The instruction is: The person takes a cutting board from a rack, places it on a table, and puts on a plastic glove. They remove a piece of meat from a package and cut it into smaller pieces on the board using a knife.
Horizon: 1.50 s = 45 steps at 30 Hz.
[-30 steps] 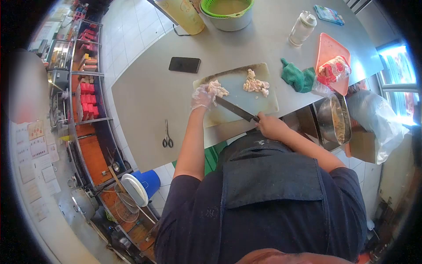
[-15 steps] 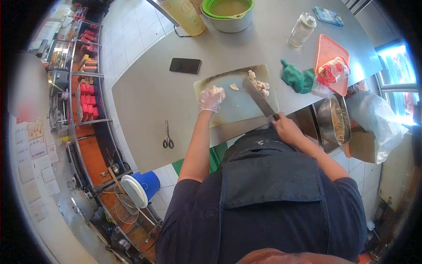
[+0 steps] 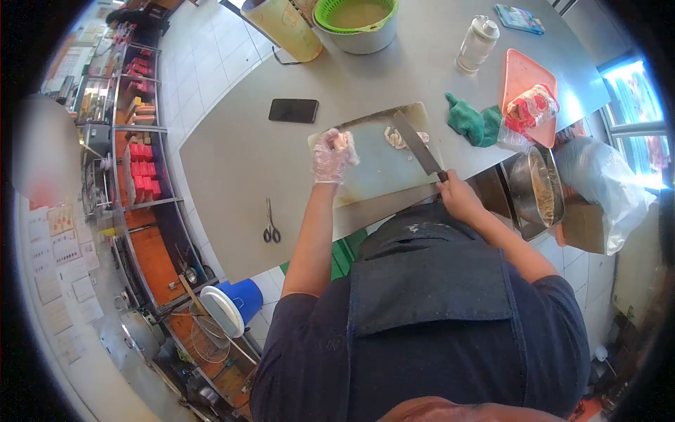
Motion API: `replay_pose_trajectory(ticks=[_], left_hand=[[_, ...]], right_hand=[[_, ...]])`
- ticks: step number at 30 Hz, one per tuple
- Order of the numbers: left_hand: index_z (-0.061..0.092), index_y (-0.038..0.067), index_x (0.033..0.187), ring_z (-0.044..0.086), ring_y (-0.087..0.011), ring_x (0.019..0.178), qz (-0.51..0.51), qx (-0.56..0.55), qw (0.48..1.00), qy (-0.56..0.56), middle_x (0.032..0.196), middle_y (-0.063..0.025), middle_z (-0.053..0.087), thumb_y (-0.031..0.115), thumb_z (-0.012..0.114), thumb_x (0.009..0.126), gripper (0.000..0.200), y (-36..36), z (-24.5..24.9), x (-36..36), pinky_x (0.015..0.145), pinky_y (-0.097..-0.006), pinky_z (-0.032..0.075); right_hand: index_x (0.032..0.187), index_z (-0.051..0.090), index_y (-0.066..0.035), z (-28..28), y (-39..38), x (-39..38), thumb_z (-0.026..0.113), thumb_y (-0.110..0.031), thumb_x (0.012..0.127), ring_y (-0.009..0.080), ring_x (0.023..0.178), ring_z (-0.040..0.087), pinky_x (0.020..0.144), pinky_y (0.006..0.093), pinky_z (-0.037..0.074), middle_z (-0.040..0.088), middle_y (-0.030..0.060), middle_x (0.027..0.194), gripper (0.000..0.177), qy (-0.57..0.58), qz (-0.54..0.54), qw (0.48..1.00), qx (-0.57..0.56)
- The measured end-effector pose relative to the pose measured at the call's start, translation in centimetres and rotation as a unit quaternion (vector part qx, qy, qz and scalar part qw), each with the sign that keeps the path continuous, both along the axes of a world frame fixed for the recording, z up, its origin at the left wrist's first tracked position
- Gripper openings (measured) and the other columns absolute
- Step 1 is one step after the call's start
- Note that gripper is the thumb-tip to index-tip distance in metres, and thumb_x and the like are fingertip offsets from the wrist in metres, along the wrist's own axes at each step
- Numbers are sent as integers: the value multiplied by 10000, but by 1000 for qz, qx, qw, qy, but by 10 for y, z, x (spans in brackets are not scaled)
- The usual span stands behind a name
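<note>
My right hand (image 3: 463,200) grips the dark handle of a wide-bladed kitchen knife (image 3: 418,145), whose blade reaches over the right part of the cutting board (image 3: 373,184). Pale chunks of food (image 3: 395,138), which look like meat, lie on both sides of the blade, partly hidden under it. At the board's left edge my left hand (image 3: 332,160), in a clear plastic glove, has its fingers closed around something pale and pinkish. The glove and fingers hide most of that piece. Small crumbs dot the board between the two hands.
A black phone (image 3: 293,110) and scissors (image 3: 270,221) lie left of the board. Right of it are a green cloth (image 3: 472,122) and a pink tray (image 3: 529,79) with a red-and-clear bag. A pot with a green strainer (image 3: 355,15) and a bottle (image 3: 478,45) stand farther back.
My left hand has curled shut, and the small piece beside it no longer shows on the board. The knife blade has shifted up slightly, and the pale chunks around it are arranged differently.
</note>
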<state>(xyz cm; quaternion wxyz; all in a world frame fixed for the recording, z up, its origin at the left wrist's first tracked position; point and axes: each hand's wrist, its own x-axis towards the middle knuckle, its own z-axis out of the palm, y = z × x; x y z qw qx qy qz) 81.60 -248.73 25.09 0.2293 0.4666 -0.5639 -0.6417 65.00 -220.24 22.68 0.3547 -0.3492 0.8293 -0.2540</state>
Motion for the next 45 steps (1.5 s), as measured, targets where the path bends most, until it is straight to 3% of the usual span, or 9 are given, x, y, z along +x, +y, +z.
replay_pose_trajectory(ticks=[3, 6, 12, 16, 20, 24, 33, 36, 45], left_hand=[[564, 15, 1185, 634, -199, 1046, -24, -89, 981, 170, 1171, -90, 631, 49, 729, 853, 372, 11, -14, -1, 835, -327, 531], [541, -11, 1264, 593, -239, 1166, -106, -278, 954, 46, 1334, -167, 562, 144, 710, 882, 446, 12, -15, 3, 897, -345, 517], [670, 15, 1031, 671, -286, 877, -57, -6, 957, -283, 943, -178, 675, 298, 715, 786, 376, -8, -90, 57, 802, -368, 542], [690, 28, 952, 657, -261, 747, -239, -283, 850, -374, 831, -130, 679, 249, 697, 763, 291, -18, -94, 69, 714, -379, 537], [694, 26, 1071, 657, -209, 815, -55, -59, 984, -157, 925, -110, 701, 198, 682, 837, 290, -1, -51, 35, 740, -344, 537], [674, 15, 1189, 653, -179, 922, 31, 162, 975, 146, 997, -96, 702, 180, 692, 889, 343, 26, -11, -1, 798, -308, 530], [639, 2, 1289, 663, -161, 911, -54, -63, 976, -200, 1045, -86, 701, 185, 718, 904, 434, 14, -89, 31, 778, -309, 551], [691, 13, 1209, 662, -155, 829, 27, 5, 996, -88, 986, -67, 719, 221, 720, 888, 383, 23, -96, 45, 754, -316, 548], [658, 101, 1155, 683, -415, 931, -115, -205, 888, -396, 1050, -240, 688, 242, 550, 900, 311, 25, -46, 54, 783, -469, 553]], right_hand=[[1071, 435, 9, 12, 6, 0, 534, -216, 1002, 488, 784, 605, 682, 523, 448, 630, 244, 774, 256, -30, -23, 999, -26], [1069, 441, 2, 35, -2, 0, 541, -215, 1002, 480, 776, 604, 675, 507, 447, 628, 231, 766, 247, -71, -35, 997, -24], [1122, 462, -7, 35, -9, 4, 541, -245, 1002, 479, 827, 615, 705, 509, 458, 637, 254, 814, 278, -52, 10, 998, -22], [1175, 476, -8, 35, -14, 9, 540, -267, 1003, 484, 862, 618, 732, 518, 464, 643, 269, 847, 318, -51, 44, 998, 9], [1211, 483, -7, 26, -15, 13, 559, -264, 996, 482, 857, 620, 733, 506, 469, 647, 264, 851, 344, -48, 26, 998, -23], [1237, 482, -4, 34, -16, 9, 571, -255, 992, 473, 856, 625, 727, 494, 473, 650, 260, 855, 362, -48, 5, 998, -44], [1222, 481, -4, 16, -28, 22, 485, -312, 1029, 485, 868, 619, 737, 540, 460, 653, 273, 886, 364, -47, 54, 997, -38], [1163, 464, -20, 2, -28, 32, 429, -309, 1048, 495, 834, 623, 725, 574, 461, 649, 291, 866, 313, -37, 117, 992, -37], [1134, 457, -25, 4, -37, 17, 408, -290, 1051, 501, 805, 627, 701, 595, 468, 649, 290, 831, 282, 29, 60, 997, 27]])
